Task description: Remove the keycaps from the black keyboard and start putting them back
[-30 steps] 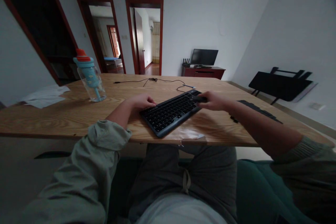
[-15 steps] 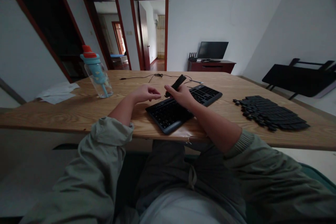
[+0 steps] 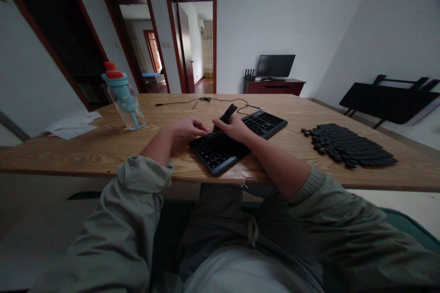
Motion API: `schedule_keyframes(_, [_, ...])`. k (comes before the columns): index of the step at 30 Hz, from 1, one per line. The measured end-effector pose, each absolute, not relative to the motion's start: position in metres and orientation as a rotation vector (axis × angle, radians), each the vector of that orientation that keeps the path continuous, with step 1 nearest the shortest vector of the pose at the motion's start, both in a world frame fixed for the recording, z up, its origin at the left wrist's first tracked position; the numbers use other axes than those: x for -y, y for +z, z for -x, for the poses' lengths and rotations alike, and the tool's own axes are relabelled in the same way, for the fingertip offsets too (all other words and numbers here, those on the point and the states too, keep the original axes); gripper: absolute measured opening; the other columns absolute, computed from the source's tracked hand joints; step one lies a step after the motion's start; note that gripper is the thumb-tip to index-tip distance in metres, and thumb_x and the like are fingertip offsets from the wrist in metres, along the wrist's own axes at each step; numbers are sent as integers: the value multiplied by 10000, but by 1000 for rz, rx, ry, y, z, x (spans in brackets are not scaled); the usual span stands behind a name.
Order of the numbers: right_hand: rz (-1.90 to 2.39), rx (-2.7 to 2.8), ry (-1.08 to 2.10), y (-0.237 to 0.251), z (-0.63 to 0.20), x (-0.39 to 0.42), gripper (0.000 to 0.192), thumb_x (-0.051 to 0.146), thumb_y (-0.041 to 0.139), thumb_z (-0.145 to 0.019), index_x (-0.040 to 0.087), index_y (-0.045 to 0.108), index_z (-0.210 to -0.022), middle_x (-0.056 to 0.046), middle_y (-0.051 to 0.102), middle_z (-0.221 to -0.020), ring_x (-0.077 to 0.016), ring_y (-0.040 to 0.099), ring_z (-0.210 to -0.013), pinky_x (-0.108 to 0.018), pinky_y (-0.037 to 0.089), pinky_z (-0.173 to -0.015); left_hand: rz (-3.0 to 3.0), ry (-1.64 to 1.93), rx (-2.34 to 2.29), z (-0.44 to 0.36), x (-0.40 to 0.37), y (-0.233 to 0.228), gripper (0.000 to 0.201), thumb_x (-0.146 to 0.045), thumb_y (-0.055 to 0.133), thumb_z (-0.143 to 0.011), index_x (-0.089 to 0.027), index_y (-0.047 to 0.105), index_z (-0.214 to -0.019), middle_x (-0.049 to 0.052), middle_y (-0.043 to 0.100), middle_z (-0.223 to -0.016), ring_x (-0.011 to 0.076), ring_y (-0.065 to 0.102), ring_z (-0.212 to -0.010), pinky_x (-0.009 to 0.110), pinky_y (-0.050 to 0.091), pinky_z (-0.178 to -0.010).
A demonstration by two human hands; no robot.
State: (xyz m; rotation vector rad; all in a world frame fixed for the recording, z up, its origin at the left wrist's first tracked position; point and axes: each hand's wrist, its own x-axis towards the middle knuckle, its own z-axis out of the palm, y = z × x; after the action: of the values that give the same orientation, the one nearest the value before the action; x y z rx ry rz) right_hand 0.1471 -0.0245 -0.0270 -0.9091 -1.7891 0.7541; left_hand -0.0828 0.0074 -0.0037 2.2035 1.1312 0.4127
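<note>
Holding a black bar (image 3: 228,112) in my right hand (image 3: 237,129), I am keeping the fingers wrapped round it, with the thumb lying along its near side. From my remote seat I am seeing its long axis leaning: the upper end is pointing up and to the right, away from the body, while the lower end is dipping toward the left part of the keyboard (image 3: 217,158), where I cannot tell whether it is touching. The keyboard itself is lying flat at the near edge of the wooden table (image 3: 113,151), its long axis running diagonally from near left to far right. My left hand (image 3: 187,126) is hovering by its far-left edge, thumb and fingertips drawing close together; I cannot tell whether they are pinching anything. Beyond, a thin black cable (image 3: 205,99) is stretching sideways; a bottle (image 3: 125,103) is standing to the left, and a pile of black pieces (image 3: 347,144) is resting to the right.
</note>
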Motion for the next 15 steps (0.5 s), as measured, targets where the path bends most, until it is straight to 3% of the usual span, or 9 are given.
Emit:
schedule_keyframes(5, [876,1517,1028,-22,-129,27,189,352,686,-718,189,595,-693,13,593,-669,-126,522,-649,-258,425,-622,-2175,342,-1175,81,0,-1,351,-453,790,-673,-158,797,-863,39,728,-764,165,570,-671,284,432,-634])
schedule_keyframes(9, [827,1146,1343,-21,-95,29,201,340,645,-717,213,497,-671,34,513,-616,-118,502,-568,-268,439,-575,-2201,323,-1118,78,5,2,301,-433,774,-697,-148,774,-796,13,682,-703,154,534,-677,280,413,-663])
schedule_keyframes(15, [900,1120,1247,-27,-78,24,203,399,520,-792,241,427,-703,70,352,-538,-109,381,-480,-256,390,-507,-2164,293,-1110,78,3,0,303,-434,788,-658,-161,738,-781,6,659,-694,153,533,-680,276,411,-652])
